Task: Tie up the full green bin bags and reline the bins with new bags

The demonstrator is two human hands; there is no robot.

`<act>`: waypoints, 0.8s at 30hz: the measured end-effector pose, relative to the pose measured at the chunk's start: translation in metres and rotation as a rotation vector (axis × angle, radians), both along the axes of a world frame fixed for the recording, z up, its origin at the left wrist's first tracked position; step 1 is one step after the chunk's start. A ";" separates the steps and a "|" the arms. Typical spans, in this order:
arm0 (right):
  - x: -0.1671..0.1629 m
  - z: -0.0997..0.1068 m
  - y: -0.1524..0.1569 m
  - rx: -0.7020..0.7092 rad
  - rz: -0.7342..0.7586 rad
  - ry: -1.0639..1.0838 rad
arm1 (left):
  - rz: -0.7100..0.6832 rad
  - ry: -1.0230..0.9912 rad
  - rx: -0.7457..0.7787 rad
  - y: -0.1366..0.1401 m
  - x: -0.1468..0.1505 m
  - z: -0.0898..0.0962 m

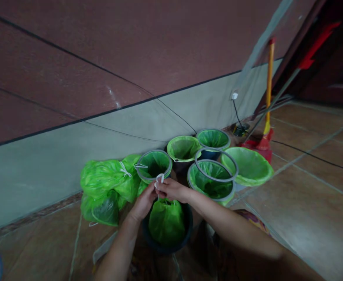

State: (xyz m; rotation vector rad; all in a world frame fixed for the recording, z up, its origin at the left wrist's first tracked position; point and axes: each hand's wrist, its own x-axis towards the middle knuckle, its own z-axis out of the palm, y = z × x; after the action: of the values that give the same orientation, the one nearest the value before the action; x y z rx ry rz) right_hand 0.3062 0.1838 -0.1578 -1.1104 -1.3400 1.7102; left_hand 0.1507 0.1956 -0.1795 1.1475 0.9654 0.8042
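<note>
A green garbage bag [167, 225], gathered at its top, sits inside a dark bin [189, 230] right in front of me. Its white drawstring [159, 179] loops up between my two hands. My left hand [146, 201] and my right hand [173, 189] meet above the bag, both with fingers pinched on the drawstring. The fingertips partly cover one another. Just beyond them stands a bin lined in green [155, 164] with a grey rim. Full green bags tied with white string [105, 179] are piled to the left.
Several more green-lined bins [183, 147] stand along the wall to the right; a loose grey ring [232, 166] rests tilted on one. A broom [269, 93] and red dustpan [259, 148] lean beyond. Black cables [314, 155] run over the tiled floor and wall.
</note>
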 end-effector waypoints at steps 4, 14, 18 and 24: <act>0.016 0.003 0.009 -0.147 -0.113 0.086 | -0.081 0.145 0.040 -0.005 -0.005 -0.035; 0.011 0.008 0.020 -0.181 -0.628 0.107 | 0.142 0.242 -0.031 -0.002 0.014 -0.059; -0.009 0.014 0.013 -0.170 -0.362 0.333 | -0.037 0.220 -0.070 -0.009 0.024 -0.053; -0.003 0.005 0.036 -0.269 -0.478 0.363 | -0.439 0.254 -0.032 -0.017 0.018 -0.031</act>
State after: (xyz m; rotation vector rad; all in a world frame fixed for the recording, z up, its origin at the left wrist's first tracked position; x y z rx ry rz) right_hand 0.3029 0.2195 -0.1528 -1.0897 -0.5757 1.6489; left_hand 0.1691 0.1790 -0.2103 1.3915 0.8817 0.2936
